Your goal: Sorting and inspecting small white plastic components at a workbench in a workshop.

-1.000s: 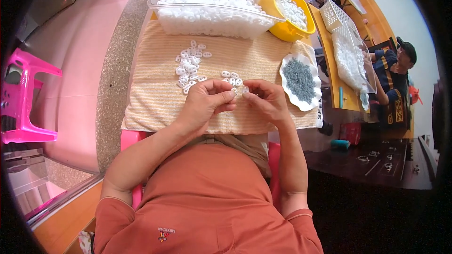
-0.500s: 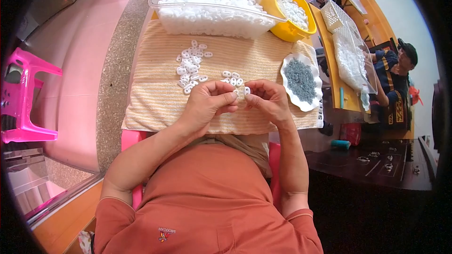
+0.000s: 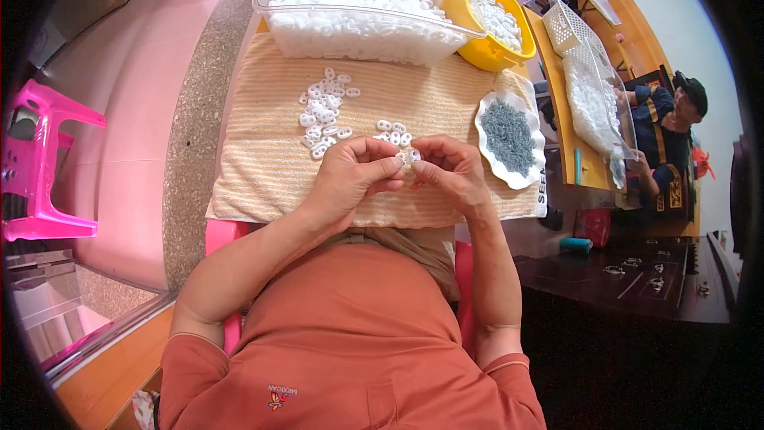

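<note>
Over the front of the towel-covered table, my left hand [image 3: 356,173] and my right hand [image 3: 450,169] meet fingertip to fingertip. A small white oval plastic piece [image 3: 415,156] is pinched between my right thumb and index finger. Closed in a pinch beside it, my left hand holds a small pale piece [image 3: 402,158], mostly hidden by the fingertips. Just beyond my fingers lies a small group of white two-holed oval pieces [image 3: 395,137]. A larger loose pile of the same pieces [image 3: 321,115] sits to the left.
A clear bin [image 3: 362,32] full of white pieces stands at the back, beside a yellow basin [image 3: 487,52] of them. At right is a scalloped white dish [image 3: 481,129] of small grey parts [image 3: 509,137]. A co-worker [image 3: 672,123] sits farther right; a pink stool [image 3: 40,163] stands left.
My right hand has moved slightly left, bringing its white piece up against the one in my left hand. The co-worker's near hand has come into view beside the clear container.
</note>
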A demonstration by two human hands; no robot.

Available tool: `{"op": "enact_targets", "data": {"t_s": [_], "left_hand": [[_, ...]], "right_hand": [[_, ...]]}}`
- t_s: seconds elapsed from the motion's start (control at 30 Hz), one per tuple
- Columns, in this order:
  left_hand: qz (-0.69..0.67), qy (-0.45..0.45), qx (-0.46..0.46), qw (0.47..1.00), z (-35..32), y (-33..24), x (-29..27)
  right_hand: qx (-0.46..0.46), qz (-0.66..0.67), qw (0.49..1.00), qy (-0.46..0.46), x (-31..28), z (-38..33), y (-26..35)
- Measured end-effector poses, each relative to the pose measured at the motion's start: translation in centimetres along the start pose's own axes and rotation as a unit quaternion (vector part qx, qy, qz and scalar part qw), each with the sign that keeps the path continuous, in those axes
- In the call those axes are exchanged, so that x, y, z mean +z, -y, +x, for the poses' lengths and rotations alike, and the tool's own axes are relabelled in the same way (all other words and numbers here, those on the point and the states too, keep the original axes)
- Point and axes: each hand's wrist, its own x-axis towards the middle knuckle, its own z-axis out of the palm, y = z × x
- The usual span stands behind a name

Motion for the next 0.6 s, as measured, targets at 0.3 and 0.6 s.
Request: {"op": "enact_targets", "data": {"t_s": [0.3,0.6], "left_hand": [[-0.006,-0.006,0.003,1.0,0.01,0.02,-0.03],[-0.013,-0.009,0.007,1.0,-0.03,-0.03,0.06]], "right_hand": [[-0.006,-0.009,1.0,-0.01,-0.4,0.09,-0.25],[-0.007,-0.036,0.999,-0.027,-0.21,0.09,-0.08]]}}
